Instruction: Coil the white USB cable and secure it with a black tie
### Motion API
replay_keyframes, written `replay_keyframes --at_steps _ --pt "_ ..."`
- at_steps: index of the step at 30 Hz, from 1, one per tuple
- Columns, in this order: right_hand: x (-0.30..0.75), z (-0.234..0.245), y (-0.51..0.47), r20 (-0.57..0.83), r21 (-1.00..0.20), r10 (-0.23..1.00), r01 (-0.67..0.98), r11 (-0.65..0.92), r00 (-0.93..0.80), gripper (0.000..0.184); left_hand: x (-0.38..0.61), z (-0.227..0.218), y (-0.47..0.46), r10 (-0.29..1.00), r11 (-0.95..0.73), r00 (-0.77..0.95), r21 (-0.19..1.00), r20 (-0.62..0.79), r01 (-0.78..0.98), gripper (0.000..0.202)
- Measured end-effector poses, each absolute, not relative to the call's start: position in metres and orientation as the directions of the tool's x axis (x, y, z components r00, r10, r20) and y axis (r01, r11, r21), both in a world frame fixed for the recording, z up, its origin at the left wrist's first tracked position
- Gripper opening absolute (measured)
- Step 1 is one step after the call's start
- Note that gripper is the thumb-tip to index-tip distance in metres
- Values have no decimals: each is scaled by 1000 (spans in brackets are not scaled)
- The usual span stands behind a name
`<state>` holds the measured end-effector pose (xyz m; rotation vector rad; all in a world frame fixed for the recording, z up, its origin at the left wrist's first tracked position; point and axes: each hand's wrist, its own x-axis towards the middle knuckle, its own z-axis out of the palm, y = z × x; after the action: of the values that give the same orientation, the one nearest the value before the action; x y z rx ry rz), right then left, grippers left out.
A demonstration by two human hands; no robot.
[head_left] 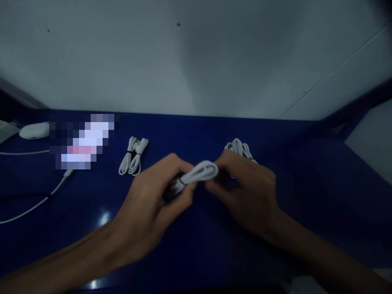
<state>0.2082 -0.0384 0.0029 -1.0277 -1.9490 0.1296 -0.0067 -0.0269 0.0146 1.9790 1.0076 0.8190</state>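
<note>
You have the worktop [196, 257], glossy and dark blue, directly below the held cable bundle [200, 171]. That bundle is white, looped and bound with a black tie, and sits raised between your two hands. Your left hand [153, 200], to its left, pinches the tied end between thumb and fingers, with the loops projecting past the fingertips. Your right hand [248, 192], to its right, has thumb and forefinger bent towards the loop end; you cannot tell from this view whether they touch it.

Beyond the held cable bundle and to its left, you have a white coiled cable set [136, 158] lying with a black tie visible. Beyond and to its right lies a second coiled cable set [241, 149], partly covered by your right hand. Well to the left of the held cable bundle, you have a bright object [88, 139], obscured by pixelation, with a white cord [36, 208] running from its near end. Farther left is a rounded white device [33, 130]. Behind the held cable bundle, a pale grey panel [137, 61] rises past the worktop's back edge, with small dark marks.
</note>
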Motion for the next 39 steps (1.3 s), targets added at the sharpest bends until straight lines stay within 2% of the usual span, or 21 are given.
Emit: replay_keyframes --at_steps 2,4,6,10,17,21,27,34,36,39 --pt "208 3 -38 682 -452 694 612 648 -232 20 -7 14 -26 845 -410 497 838 200 360 13" --pt "207 3 -38 671 -482 708 595 643 -222 19 -7 15 -24 872 -391 436 852 222 348 10" --pt "208 4 -39 649 -549 745 583 599 -154 19 -7 19 -21 899 -355 370 886 235 299 3" --pt "212 6 -37 576 -702 817 496 511 -26 16 -4 27 -17 922 -272 330 944 201 186 16" --pt "215 12 -33 437 -831 897 352 430 -65 14 -3 29 -15 930 -230 324 962 172 148 19" --pt "215 14 -33 310 -908 949 276 315 -61 8 -2 27 -14 938 -169 323 978 123 118 15" --pt "216 18 -33 177 -960 983 214 182 -45 9 -4 22 -10 924 -21 383 999 5 38 17" --pt "212 12 -36 50 -993 975 -112 26 -215 10 -5 12 -9 834 223 535 969 -135 -104 30" --pt "212 10 -38 37 -993 972 -122 9 -231 12 -4 12 -10 814 277 558 952 -162 -128 30" --pt "212 10 -42 63 -998 979 -34 57 -196 15 -1 14 -13 784 344 590 926 -192 -156 31"
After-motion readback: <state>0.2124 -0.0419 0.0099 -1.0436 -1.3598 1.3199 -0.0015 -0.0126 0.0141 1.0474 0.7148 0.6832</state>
